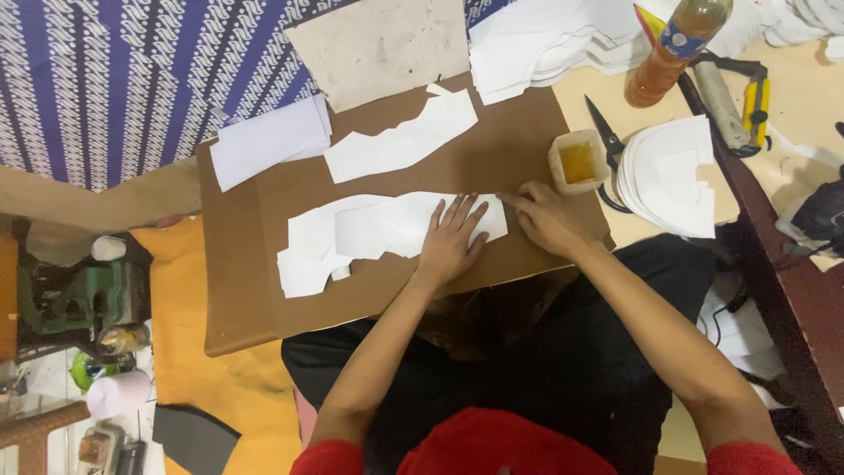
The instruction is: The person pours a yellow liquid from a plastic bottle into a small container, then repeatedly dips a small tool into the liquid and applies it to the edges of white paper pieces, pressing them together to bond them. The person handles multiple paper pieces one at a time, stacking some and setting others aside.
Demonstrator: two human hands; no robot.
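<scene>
Bare brown board lies open at lower left of the frame and along the strip between the two rows of white cut pieces. To the right, the small tub of yellow glue, the scissors and a stack of white pieces crowd together. At upper right, the bottle and a yellow-handled tool block the way.

Two hands on one brown board. One bottle of orange liquid, one small tub of amber glue, one pair of scissors. White cut pieces (loose ones overlap, uncountable); one stack right.
</scene>
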